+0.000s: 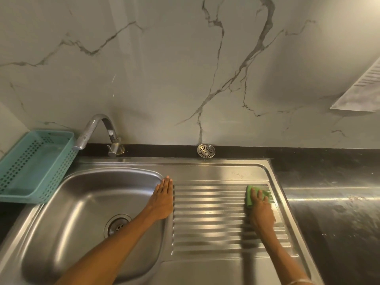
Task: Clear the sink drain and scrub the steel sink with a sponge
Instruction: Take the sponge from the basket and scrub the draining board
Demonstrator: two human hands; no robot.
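The steel sink (82,194) has a bowl on the left and a ribbed draining board (209,221) on the right. The open drain (117,225) lies in the bowl's floor, partly behind my left forearm. My left hand (162,199) rests flat, fingers straight, on the rim between bowl and draining board. My right hand (260,208) holds a green sponge (251,195) against the far right part of the ribbed board, fingers curled over it. A round steel drain strainer (206,151) leans against the wall on the black ledge behind the sink.
A curved steel tap (96,132) stands behind the bowl. A teal plastic basket (35,163) sits on the counter at the left. Dark counter (329,202) stretches to the right of the sink. A printed paper (362,89) hangs on the marble wall at upper right.
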